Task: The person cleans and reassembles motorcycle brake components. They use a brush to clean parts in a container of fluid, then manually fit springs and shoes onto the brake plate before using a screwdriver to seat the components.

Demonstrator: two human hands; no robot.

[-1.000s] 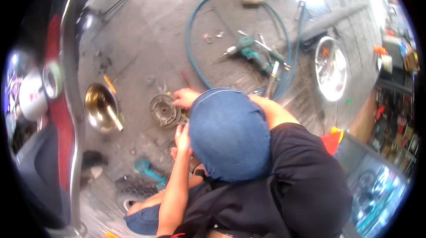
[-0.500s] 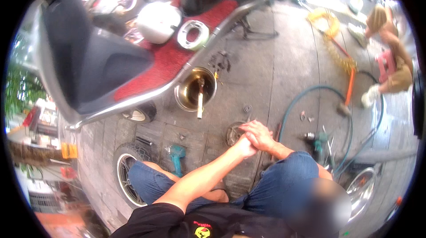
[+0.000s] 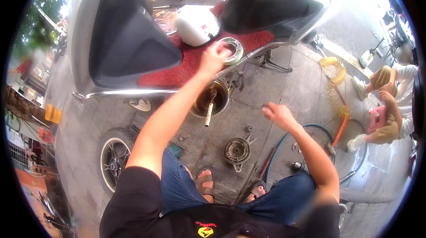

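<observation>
My left hand [image 3: 215, 58] reaches to the scooter's red footboard mat [image 3: 164, 73]. Its fingers, somewhat blurred and apart, are at the left edge of a pale ring-shaped part [image 3: 233, 51]; whether they touch it I cannot make out. A white helmet [image 3: 197, 25] rests just behind the ring. In the air over the pavement is my right hand [image 3: 278, 114], its fingers loosely curled and no object visible in them. Below it on the ground lie a round metal hub plate [image 3: 237, 150] with a protruding arm and a small cylindrical part [image 3: 250, 128].
A metal basin [image 3: 195, 110] with a brush [image 3: 209, 113] in it stands below the footboard. A wheel [image 3: 113, 160] lies at left. Right are a teal hose [image 3: 284, 142], a hammer [image 3: 336, 142], a yellow coiled hose [image 3: 335, 88] and a seated person [image 3: 392, 100].
My clasped hands have come apart. The left went up and forward to the ring on the footboard; the right rose a little to the right. The view has shifted, baring the hub plate and my feet.
</observation>
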